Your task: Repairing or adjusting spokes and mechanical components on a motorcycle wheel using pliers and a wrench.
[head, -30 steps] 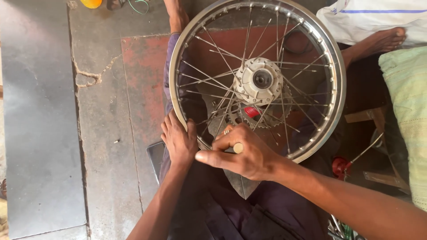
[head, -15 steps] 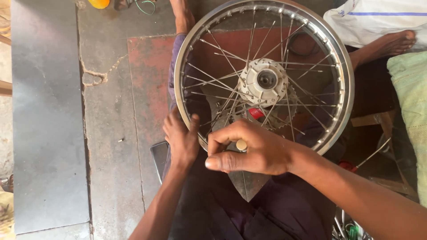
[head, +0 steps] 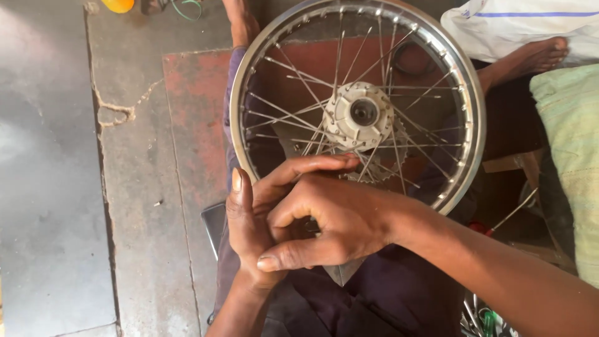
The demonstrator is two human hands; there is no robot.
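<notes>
Wheel (head: 465, 93) fully spoked, lying across lap; both hands (head: 324, 221) together at near rim, grip hidden, tensioning unfinished.

The person's 2 forearms are bare with no sleeves, watch or rings showing, the left hand (head: 253, 231) and right hand (head: 331, 221) have short, plain nails, the lap wears dark purplish cloth (head: 374, 299), and both feet are bare.

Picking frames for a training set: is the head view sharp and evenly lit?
Head view: the spoked wheel and both hands, left hand and right hand, look sharp; the grey floor at left is washed out by glare; the lower right is in deep shadow.
</notes>
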